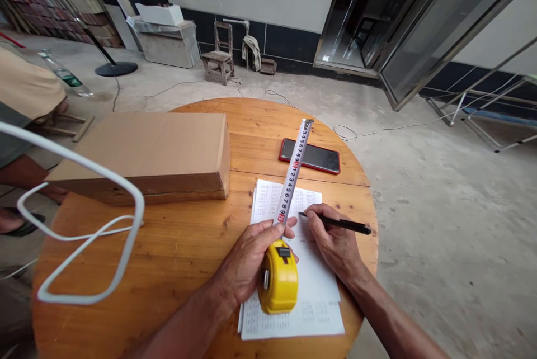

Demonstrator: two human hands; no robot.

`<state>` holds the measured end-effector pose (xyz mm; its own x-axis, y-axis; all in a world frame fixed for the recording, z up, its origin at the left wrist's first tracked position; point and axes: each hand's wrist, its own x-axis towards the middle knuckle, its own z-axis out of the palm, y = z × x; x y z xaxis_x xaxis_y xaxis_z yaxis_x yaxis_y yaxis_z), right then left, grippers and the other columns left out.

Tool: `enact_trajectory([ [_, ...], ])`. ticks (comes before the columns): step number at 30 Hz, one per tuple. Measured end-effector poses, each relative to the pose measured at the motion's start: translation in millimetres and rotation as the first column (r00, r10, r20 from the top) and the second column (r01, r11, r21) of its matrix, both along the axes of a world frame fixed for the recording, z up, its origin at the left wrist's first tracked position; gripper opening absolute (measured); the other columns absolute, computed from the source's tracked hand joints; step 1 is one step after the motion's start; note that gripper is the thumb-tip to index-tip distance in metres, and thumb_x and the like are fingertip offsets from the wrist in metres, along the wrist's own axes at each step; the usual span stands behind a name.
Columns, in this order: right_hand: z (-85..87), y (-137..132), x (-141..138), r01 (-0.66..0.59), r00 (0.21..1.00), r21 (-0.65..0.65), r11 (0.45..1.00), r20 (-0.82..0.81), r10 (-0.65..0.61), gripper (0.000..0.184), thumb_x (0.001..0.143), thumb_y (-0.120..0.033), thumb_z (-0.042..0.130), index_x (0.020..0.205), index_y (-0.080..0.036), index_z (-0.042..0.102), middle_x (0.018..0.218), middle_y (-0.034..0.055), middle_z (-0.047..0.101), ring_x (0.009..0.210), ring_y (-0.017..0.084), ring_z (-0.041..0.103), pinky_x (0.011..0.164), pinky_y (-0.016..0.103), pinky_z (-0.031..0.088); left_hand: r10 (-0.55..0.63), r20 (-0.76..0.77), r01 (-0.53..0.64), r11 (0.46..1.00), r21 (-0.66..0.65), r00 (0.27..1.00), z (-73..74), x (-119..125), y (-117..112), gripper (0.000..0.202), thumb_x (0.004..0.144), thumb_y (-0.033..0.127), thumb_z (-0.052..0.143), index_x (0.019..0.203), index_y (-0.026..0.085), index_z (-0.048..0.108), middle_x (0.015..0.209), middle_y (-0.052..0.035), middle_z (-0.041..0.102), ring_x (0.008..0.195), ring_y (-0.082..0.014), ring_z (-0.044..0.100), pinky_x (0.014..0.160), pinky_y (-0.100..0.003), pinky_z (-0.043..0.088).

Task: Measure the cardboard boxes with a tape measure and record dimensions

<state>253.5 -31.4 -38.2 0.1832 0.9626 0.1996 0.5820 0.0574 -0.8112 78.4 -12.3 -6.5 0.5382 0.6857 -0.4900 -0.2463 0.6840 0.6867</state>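
On the round wooden surface (176,247), head view: left hand (247,261) is gripping a yellow tape measure (278,278), fingers closed round its case, blade (293,171) extending out over the paper sheets (312,286). Right hand (333,239) is pinching a black pen (339,225), tip touching the sheets. Cardboard box (155,155) and phone (309,155) are lying beyond. Risk: the unsupported blade could buckle or snap back, jolting the pen.

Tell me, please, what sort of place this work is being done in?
Probably a plain workshop or yard: bare concrete floor, metal-framed glass door, and a round wooden table.
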Motion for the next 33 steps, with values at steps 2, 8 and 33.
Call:
enact_trajectory([
  [2, 0.8, 0.6, -0.1, -0.012, 1.000, -0.008, 1.000, 0.008, 0.012, 0.015, 0.088, -0.026, 0.048, 0.081, -0.019, 0.060, 0.066, 0.0007, 0.060, 0.055, 0.012, 0.053, 0.050, 0.025, 0.041, 0.001, -0.001, -0.001, 1.000, -0.007, 1.000, -0.1, 0.1, 0.1, 0.024, 0.081, 0.040, 0.060, 0.077, 0.017, 0.061, 0.059, -0.0085, 0.069, 0.071, -0.0227, 0.068, 0.055, -0.023, 0.042],
  [8, 3.0, 0.4, -0.4, 0.032, 0.998, 0.026, 0.999, 0.056, -0.034, 0.015, 0.086, -0.025, 0.049, 0.078, -0.019, 0.060, 0.066, 0.0007, 0.060, 0.057, 0.013, 0.054, 0.052, 0.025, 0.041, 0.009, -0.009, -0.009, 1.000, -0.019, 1.000, 0.2, 0.0, -0.2, 0.024, 0.080, 0.040, 0.061, 0.076, 0.016, 0.061, 0.060, -0.0089, 0.070, 0.069, -0.0216, 0.067, 0.057, -0.024, 0.042],
  [33, 1.7, 0.0, 2.8, 0.032, 0.998, 0.053, 0.998, 0.050, -0.034, 0.015, 0.087, -0.025, 0.049, 0.080, -0.019, 0.061, 0.066, -0.0001, 0.061, 0.059, 0.014, 0.056, 0.058, 0.027, 0.044, 0.013, 0.021, -0.012, 0.998, -0.061, 1.000, -1.1, -0.5, 1.5, 0.021, 0.080, 0.035, 0.061, 0.074, 0.016, 0.061, 0.072, -0.0092, 0.072, 0.058, -0.0152, 0.063, 0.055, -0.023, 0.043],
])
